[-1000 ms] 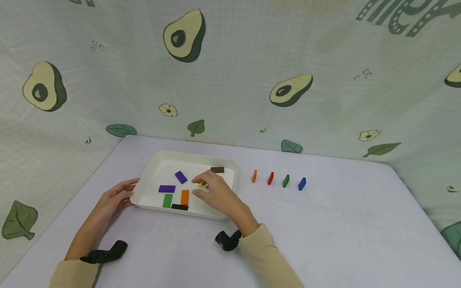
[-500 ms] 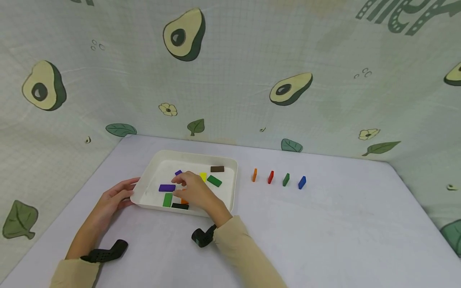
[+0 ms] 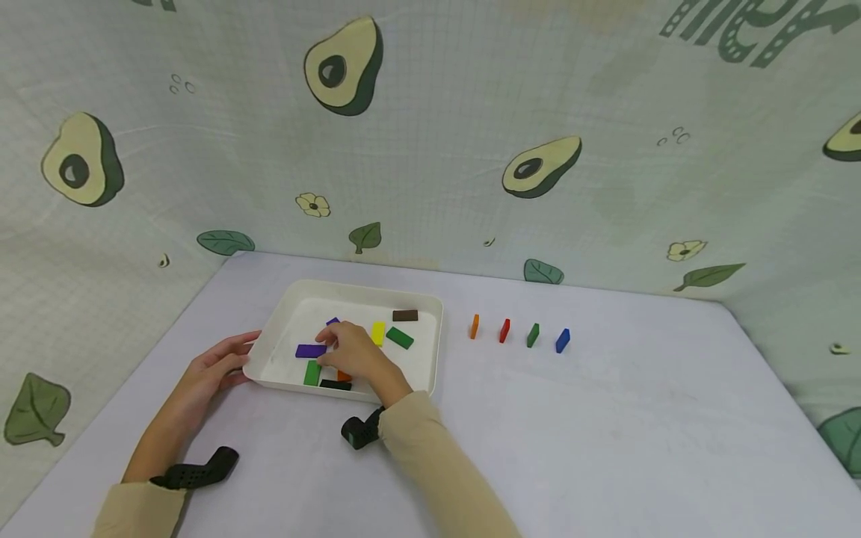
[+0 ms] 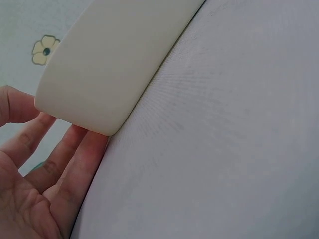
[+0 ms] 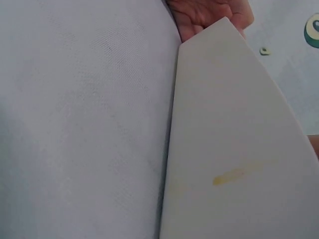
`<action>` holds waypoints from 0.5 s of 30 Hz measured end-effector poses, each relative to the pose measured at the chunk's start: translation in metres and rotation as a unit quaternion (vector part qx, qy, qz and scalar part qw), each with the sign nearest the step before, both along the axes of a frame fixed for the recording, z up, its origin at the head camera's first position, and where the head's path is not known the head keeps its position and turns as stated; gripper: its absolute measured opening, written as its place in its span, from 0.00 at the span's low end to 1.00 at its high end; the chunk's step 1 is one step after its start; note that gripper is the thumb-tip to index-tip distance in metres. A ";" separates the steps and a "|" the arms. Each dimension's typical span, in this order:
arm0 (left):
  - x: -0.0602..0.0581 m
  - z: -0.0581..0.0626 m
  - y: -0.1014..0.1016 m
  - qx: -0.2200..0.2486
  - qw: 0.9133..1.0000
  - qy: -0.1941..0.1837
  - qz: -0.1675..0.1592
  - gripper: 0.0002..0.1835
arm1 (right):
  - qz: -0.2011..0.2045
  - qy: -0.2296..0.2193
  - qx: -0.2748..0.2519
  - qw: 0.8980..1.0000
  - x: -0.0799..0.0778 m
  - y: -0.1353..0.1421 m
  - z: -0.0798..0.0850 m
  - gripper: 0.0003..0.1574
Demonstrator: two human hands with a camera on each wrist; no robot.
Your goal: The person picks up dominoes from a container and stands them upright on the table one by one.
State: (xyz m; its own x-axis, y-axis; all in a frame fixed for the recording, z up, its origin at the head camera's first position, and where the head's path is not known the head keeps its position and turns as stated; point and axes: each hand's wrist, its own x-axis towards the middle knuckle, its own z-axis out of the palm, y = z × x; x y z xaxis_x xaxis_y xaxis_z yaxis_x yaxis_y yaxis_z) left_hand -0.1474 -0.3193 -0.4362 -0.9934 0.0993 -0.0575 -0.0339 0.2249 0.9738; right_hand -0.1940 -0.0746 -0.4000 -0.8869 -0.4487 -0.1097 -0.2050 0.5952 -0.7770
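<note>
A shallow white tray [image 3: 282, 382] holds several flat coloured dominoes. My left hand [image 3: 218, 365] rests its fingers and thumb on the tray's left end from outside; the left wrist view shows these fingers [image 4: 65, 149] against the outer wall. My right hand [image 3: 359, 355] is over the tray, its thumb and forefinger apart at the right end of a purple domino [image 3: 309, 350]. A second purple domino [image 3: 332, 321] and an orange domino [image 3: 344, 376] are partly hidden by this hand. A light green domino [image 3: 312, 373] and a black one lie close below it.
Yellow [image 3: 378, 333], dark green [image 3: 400, 338] and brown [image 3: 405, 315] dominoes lie in the tray's right part. Right of the tray, orange [image 3: 474, 326], red [image 3: 504, 330], green [image 3: 533, 335] and blue [image 3: 563, 341] dominoes stand upright in a row. A patterned cloth hangs behind the table.
My right hand has moved left across the tray, from the yellow domino to the purple one, uncovering the yellow and dark green dominoes. My left hand stays at the tray's end.
</note>
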 end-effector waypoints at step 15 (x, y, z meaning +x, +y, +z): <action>-0.001 0.000 0.000 0.003 1.000 -0.007 0.010 0.24 | -0.032 0.027 0.056 0.998 -0.008 -0.017 -0.007 0.12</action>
